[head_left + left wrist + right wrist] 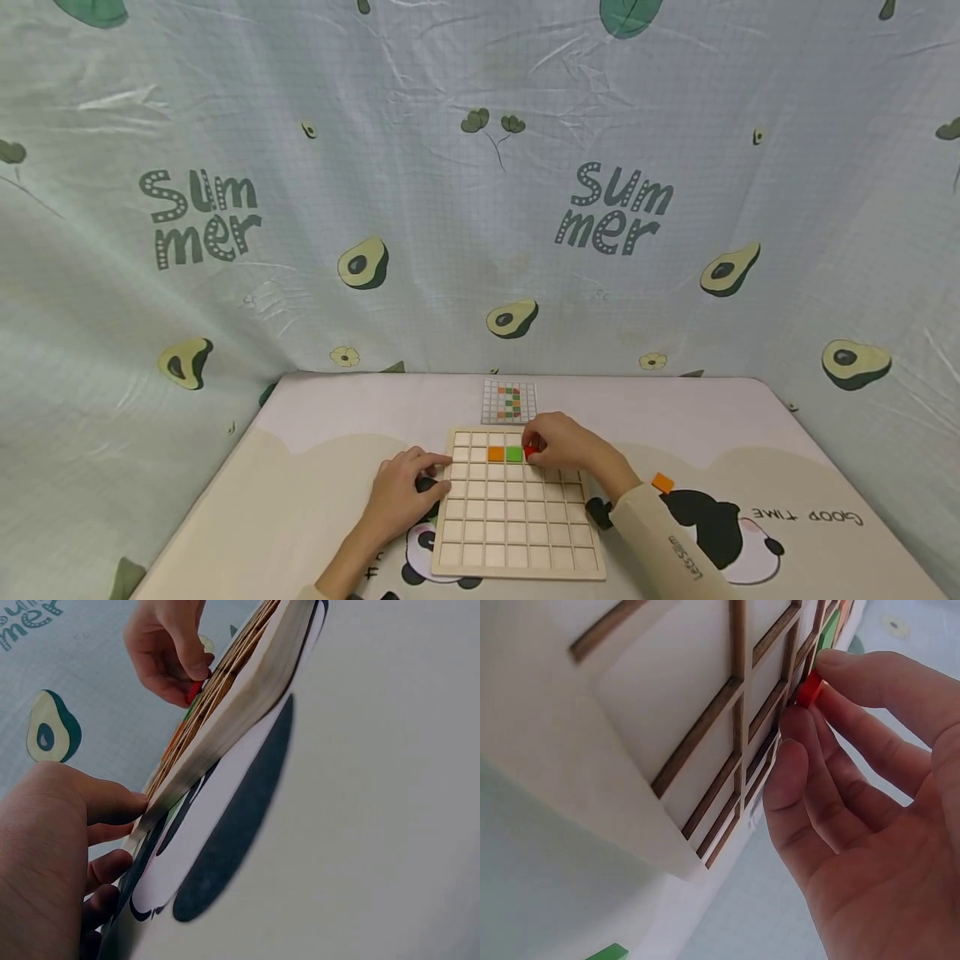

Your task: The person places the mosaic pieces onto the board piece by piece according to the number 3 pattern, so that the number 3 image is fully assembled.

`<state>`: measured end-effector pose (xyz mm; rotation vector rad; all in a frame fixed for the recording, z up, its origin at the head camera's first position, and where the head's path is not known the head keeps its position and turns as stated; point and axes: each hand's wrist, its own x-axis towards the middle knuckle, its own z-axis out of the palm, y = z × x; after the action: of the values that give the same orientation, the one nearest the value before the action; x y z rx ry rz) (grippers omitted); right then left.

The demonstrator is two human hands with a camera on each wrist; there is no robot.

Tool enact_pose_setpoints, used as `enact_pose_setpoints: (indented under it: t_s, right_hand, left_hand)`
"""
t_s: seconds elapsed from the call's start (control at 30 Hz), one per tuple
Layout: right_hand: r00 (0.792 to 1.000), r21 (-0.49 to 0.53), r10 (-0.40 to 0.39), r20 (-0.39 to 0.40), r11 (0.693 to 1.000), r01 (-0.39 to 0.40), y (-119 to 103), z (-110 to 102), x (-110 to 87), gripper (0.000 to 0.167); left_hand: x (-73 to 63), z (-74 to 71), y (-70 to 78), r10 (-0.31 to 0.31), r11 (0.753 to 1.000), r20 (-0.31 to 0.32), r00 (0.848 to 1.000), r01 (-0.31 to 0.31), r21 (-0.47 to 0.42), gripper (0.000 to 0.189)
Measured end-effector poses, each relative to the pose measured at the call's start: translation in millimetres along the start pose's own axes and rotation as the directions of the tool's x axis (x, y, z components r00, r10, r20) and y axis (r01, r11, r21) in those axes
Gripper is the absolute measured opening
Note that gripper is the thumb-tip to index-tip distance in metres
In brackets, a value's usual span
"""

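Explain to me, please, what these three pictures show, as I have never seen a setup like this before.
There is no machine here: a person works with two bare hands and wears three cameras. The wide picture comes from the head, looking forward and down; the other two come from the wrists, each looking at its own hand's work.

On the patterned table cover lies a wooden grid board, with a small printed card just beyond its far edge. An orange tile and a green tile sit side by side in the grid; a loose orange tile lies to the right.

The left hand touches the board's left edge. The right hand pinches a small red piece at the grid.
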<state>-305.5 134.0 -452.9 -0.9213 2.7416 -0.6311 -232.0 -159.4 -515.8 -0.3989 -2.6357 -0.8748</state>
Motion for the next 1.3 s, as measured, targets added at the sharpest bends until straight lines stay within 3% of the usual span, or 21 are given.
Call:
enact_pose_setpoints:
  t_s: [0.23,0.73,1.3]
  right_hand:
    - [1.0,-0.016,0.004,-0.008,1.0,-0.004,-1.0,1.4,0.6,0.009]
    - [1.0,0.001,0.016,-0.008,1.0,-0.016,-3.1,3.2,-1.7,0.01]
    - [0.999,-0.012,0.033,-0.01,0.999,-0.033,-3.6,4.3,0.5,0.016]
  left_hand:
    - [0.2,-0.1,1.5,-0.037,0.999,0.016,0.999,0.037,-0.005,0.025]
    - [-0.3,-0.2,2.0,-0.014,1.0,-0.001,1.0,0.014,-0.008,0.024]
    - [0.8,-1.7,1.9,-0.027,1.0,0.019,0.999,0.027,-0.008,0.024]
